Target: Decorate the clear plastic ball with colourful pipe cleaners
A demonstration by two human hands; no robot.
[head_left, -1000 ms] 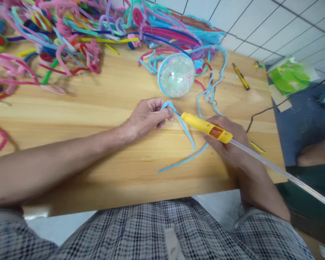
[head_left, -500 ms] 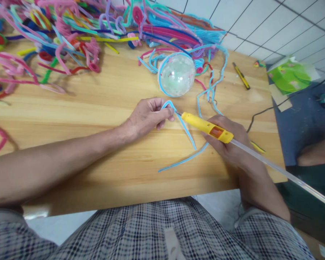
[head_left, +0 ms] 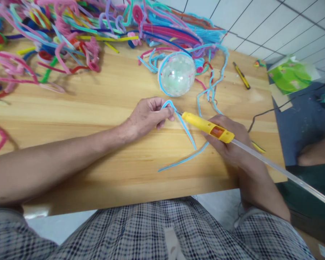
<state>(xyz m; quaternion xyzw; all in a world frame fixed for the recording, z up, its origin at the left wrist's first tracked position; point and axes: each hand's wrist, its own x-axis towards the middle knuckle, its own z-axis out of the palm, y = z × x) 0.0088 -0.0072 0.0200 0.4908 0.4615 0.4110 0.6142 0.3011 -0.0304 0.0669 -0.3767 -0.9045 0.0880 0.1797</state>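
Note:
Between the thumb and fingers of my left hand [head_left: 154, 112] is a bent light-blue pipe cleaner [head_left: 189, 134], its loop at the fingertips and one end slanting down to the right. My right hand [head_left: 231, 139] is wrapped round a yellow hot glue gun [head_left: 200, 124], with a long clear glue stick [head_left: 276, 167] running out of its back. The nozzle meets the pipe cleaner beside my left fingertips. Just beyond, a clear ball [head_left: 177, 75] with a blue pipe cleaner round its edge rests on the table. Another blue strand [head_left: 182, 160] lies below the glue gun, partly hidden by my right hand.
Tangled pipe cleaners [head_left: 78, 39] in many colours cover the back left of the wooden table [head_left: 97, 108]. A yellow utility knife [head_left: 241, 76] lies at the back right. Past the right edge are a green bag [head_left: 289, 76], a dark cable [head_left: 268, 108] and another person's arm [head_left: 316, 150].
Almost nothing differs. The glue gun and my right hand have shifted very slightly; my left hand keeps its hold on the pipe cleaner.

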